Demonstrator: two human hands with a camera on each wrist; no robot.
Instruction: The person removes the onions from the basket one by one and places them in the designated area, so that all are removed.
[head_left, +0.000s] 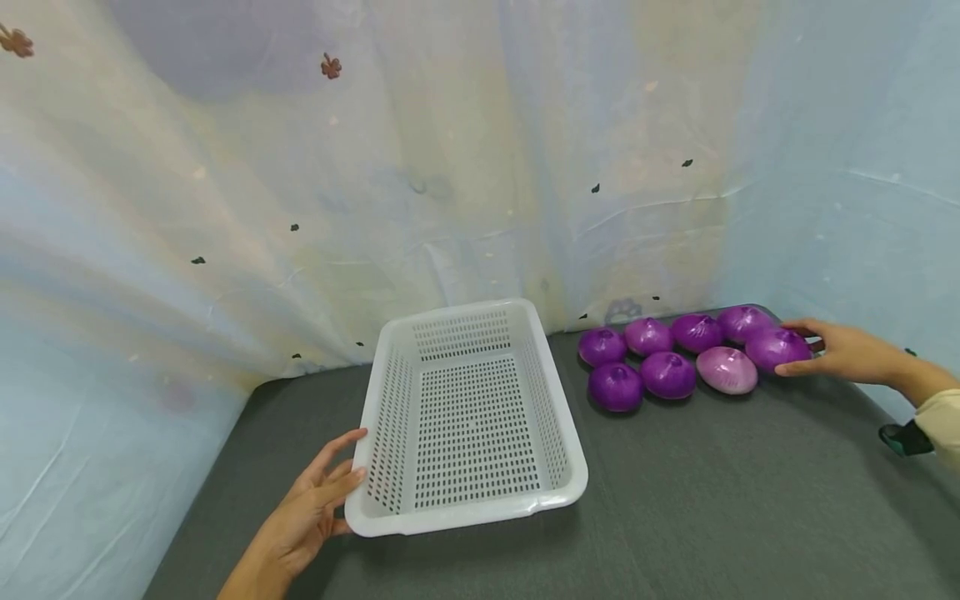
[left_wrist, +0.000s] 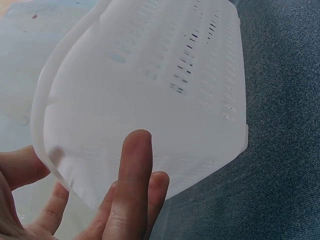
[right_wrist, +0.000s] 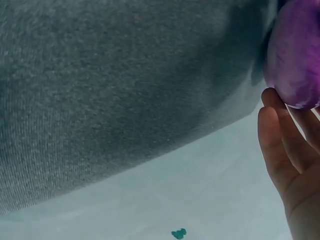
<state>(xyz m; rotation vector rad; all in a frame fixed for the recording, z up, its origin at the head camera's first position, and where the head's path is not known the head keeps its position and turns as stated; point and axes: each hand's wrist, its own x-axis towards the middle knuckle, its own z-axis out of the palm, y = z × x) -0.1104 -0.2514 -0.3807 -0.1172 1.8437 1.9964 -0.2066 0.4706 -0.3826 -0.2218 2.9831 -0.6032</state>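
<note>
On the dark tabletop stands a white perforated plastic basket, with nothing inside it. My left hand holds the basket by its left side near the front corner; in the left wrist view the fingers lie along its outer wall. Over at the right, my right hand grips a purple onion from its right side, thumb in front and fingers behind. That onion is at the right end of a two-row group of purple onions. A paler pink onion sits just left of it.
A patterned cloth hangs behind the table, and pale blue cloth closes off the right side. The dark tabletop reaches forward of the onions. A dark green item shows by the right sleeve.
</note>
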